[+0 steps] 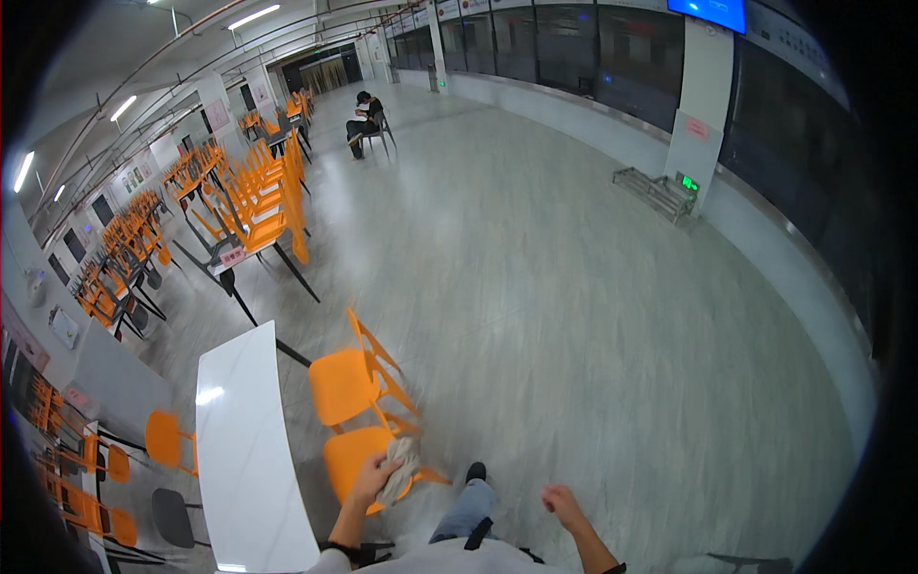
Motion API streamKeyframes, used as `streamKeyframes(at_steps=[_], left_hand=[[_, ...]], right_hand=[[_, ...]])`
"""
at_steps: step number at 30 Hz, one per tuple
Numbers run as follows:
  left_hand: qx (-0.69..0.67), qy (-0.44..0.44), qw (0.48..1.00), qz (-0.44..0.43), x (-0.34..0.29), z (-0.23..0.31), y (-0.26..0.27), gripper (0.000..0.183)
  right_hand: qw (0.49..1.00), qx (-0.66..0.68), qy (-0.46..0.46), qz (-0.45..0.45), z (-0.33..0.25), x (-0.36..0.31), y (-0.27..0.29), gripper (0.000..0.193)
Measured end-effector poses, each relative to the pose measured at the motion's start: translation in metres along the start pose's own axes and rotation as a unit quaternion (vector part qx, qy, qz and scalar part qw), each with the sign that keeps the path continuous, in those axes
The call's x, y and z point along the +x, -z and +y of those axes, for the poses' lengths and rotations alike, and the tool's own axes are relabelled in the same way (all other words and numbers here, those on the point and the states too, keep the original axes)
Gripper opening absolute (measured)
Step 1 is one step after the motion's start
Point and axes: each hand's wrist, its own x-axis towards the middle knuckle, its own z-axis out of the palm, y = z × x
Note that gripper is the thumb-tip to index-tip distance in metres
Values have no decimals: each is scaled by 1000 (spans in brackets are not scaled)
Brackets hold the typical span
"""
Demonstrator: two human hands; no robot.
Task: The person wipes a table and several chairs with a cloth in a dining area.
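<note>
Two chairs (340, 387) are standing along the desk's (247, 430) right edge; a cloth (401, 467) is sitting at the nearer chair (352, 457).

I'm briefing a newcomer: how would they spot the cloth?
Start at the white table, lower left. Right of it, at the nearer of two orange chairs, the left hand holds the cloth. Grey and crumpled, it stands out from the smooth chairs.

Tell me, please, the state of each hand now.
Left hand: closed on a pale grey cloth.
Right hand: loosely closed, holding nothing visible.
</note>
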Motion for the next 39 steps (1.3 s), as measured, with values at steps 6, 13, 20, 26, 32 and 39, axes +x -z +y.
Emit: streamKeyframes(at_steps=[6, 13, 20, 26, 32, 39], left_hand=[[19, -119, 976, 182, 56, -37, 27, 28], [259, -54, 936, 232, 163, 68, 62, 31], [81, -149, 971, 170, 315, 208, 24, 52], [-53, -181, 982, -26, 438, 295, -16, 77], [-267, -102, 951, 118, 532, 348, 13, 89], [-175, 81, 971, 138, 586, 360, 42, 42]], right_hand=[[960, -253, -50, -107, -5, 109, 19, 39], [629, -640, -166, -409, -29, 283, 48, 58], [833, -457, 24, -312, -208, 465, -20, 50], [928, -22, 11, -373, -326, 597, -153, 81], [917, 156, -121, -346, -400, 732, -192, 68], [860, 152, -221, -434, -482, 862, -218, 75]])
